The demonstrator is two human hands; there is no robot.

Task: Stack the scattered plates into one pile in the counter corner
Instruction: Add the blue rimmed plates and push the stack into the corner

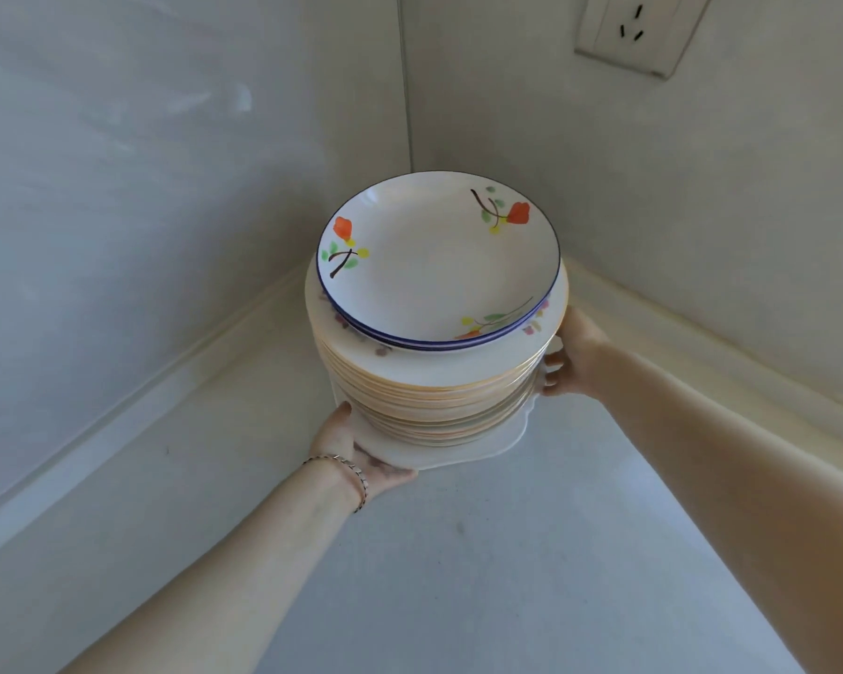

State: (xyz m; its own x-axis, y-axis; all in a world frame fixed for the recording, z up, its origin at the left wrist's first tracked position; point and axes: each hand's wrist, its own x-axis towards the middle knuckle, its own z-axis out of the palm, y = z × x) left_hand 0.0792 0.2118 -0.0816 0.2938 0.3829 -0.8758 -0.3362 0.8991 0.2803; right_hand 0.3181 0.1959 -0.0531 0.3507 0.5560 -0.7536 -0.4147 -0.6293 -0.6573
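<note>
- Move the pile as 1 unit toward the far corner, slowly and with its base level; cannot tell whether it rests on the counter or hangs just clear of it.
- Apply force low, at the bottom plate, never at mid-height: judged top-heavy, so likely to lean if pushed higher.
- Mind the blue-rimmed top plate: smaller than the orange-edged plates under it, probably free to slide at any jolt.
- Stop short of knocking either wall; release 1 hand at a time once settled.
- Gripping the near-left rim of the bottom plate with the left hand: thumb up against the side of the pile, fingers hidden beneath the rim.
- Holding the right side with the right hand: fingers curled in against the lower plates, farther back than the left.
- Lying between the 2 hands, so carried on opposite sides, with most of the height above both grips.
- Standing close to the far corner, below the wall seam, with strips of counter showing left and right of it.
</note>
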